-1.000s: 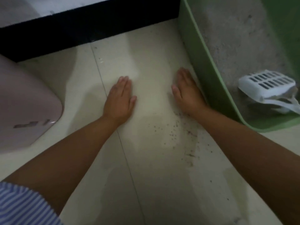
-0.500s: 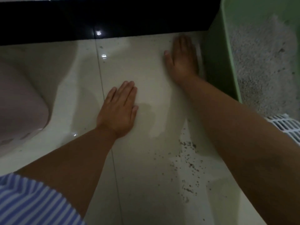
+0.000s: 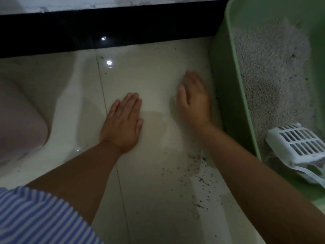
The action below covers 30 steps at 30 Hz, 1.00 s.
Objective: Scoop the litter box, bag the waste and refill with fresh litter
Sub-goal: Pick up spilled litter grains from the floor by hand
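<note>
Both hands flat, fingers straight; right hand (image 3: 193, 101) slid back from black baseboard (image 3: 123, 30)

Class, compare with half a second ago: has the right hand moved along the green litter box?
Yes. The right hand has slid back from the black baseboard toward the person, alongside the litter box.

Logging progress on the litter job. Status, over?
Left hand flat on floor tile, empty. Right hand on floor beside green litter box, empty. White scoop lies inside box. Spilled litter grains on floor.
</note>
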Tool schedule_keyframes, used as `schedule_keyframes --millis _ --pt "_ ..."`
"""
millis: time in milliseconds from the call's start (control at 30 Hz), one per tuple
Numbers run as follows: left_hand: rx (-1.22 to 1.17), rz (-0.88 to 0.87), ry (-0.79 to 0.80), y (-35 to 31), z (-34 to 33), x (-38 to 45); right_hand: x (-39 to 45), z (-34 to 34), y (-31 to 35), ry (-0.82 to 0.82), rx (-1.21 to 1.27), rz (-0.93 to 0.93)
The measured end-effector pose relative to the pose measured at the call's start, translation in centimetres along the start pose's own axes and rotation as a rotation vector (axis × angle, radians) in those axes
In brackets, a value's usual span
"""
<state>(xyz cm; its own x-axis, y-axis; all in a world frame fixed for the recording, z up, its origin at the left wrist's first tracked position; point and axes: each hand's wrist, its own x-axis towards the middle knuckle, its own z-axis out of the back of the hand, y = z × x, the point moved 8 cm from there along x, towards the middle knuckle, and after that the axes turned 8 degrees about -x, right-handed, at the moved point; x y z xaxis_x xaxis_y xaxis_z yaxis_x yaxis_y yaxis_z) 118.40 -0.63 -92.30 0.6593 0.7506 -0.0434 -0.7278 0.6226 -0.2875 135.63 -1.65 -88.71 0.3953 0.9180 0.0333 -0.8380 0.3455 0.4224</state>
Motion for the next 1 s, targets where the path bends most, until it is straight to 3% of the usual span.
schedule_keyframes --millis 100,233,600,733,900,1000 --pt "-0.002 -0.011 -0.021 0.0 0.0 0.1 4.6 -2.0 0.4 0.197 -0.096 0.016" --pt "0.003 -0.024 -0.036 0.0 0.0 0.1 7.2 -4.4 0.8 0.326 -0.324 0.124" --pt "0.000 0.004 0.001 0.0 0.1 0.1 -3.9 -4.6 1.3 0.520 -0.367 0.379" --pt "-0.013 0.009 -0.001 0.1 0.0 0.0 -5.9 -2.9 1.6 0.448 -0.364 0.306" --pt "-0.037 0.000 -0.014 0.0 0.0 0.0 1.5 -3.0 2.9 0.335 -0.413 0.230" --pt "-0.036 -0.012 -0.022 0.0 0.1 0.0 4.6 -5.1 3.4 0.354 -0.440 0.168"
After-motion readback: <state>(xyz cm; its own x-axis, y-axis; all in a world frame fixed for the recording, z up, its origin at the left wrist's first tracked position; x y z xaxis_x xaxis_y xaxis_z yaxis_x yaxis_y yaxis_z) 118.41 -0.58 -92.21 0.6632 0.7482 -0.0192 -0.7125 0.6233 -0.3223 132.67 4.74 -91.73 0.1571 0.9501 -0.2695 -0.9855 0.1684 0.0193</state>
